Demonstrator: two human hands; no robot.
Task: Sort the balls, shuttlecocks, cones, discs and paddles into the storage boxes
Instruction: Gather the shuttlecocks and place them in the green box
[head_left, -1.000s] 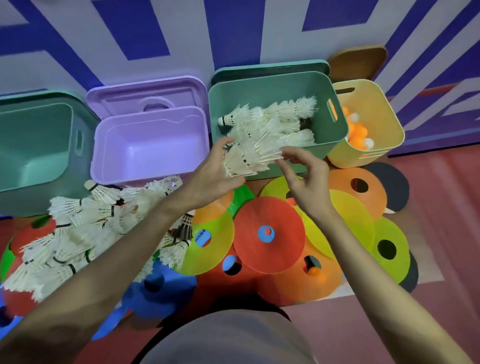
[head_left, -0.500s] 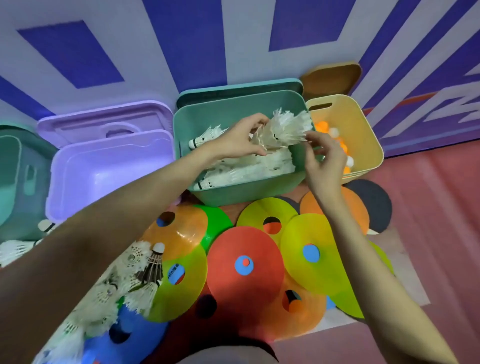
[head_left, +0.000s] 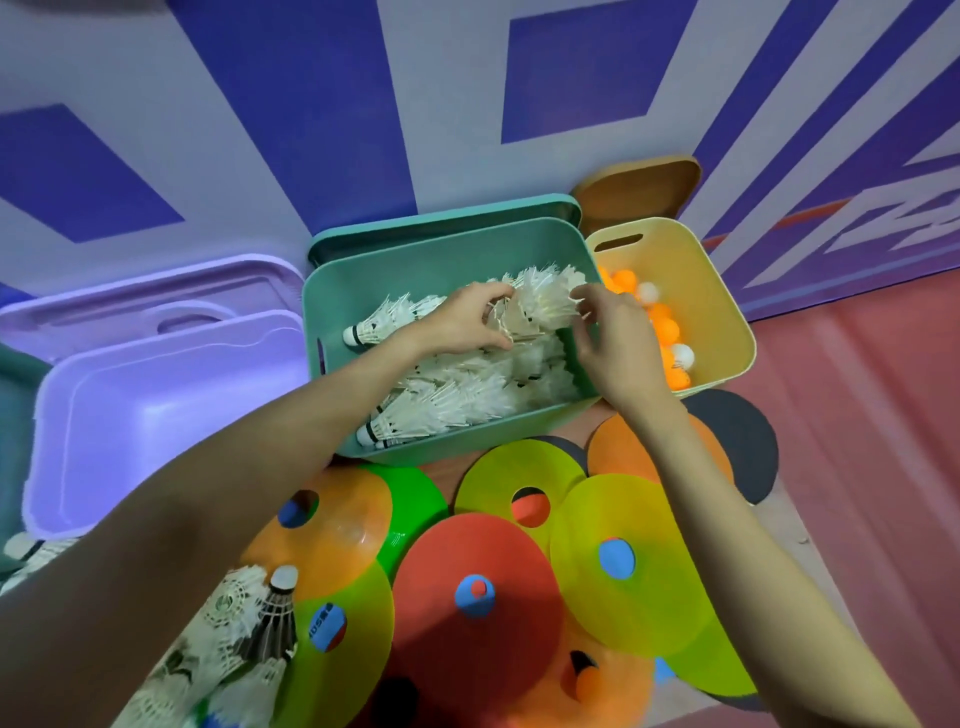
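Note:
Both my hands are inside the green box (head_left: 441, 249), which is full of white shuttlecocks (head_left: 452, 400). My left hand (head_left: 462, 325) grips a bunch of shuttlecocks (head_left: 540, 304) held over the pile. My right hand (head_left: 615, 343) touches the feather ends of that bunch with its fingertips, fingers loosely bent. More shuttlecocks (head_left: 244, 623) lie on the floor at lower left, under my left forearm. Flat discs in orange (head_left: 332, 535), red (head_left: 467, 571) and yellow (head_left: 618, 566) overlap on the floor in front of the boxes.
An empty purple box (head_left: 156, 415) stands left of the green box, its lid (head_left: 156, 296) against the wall. A yellow box (head_left: 722, 312) at the right holds orange and white balls (head_left: 660, 322). Dark paddles (head_left: 737, 441) lie under the discs.
Both hands carried the bunch of shuttlecocks from above the discs forward into the green box. The view moved closer to the boxes.

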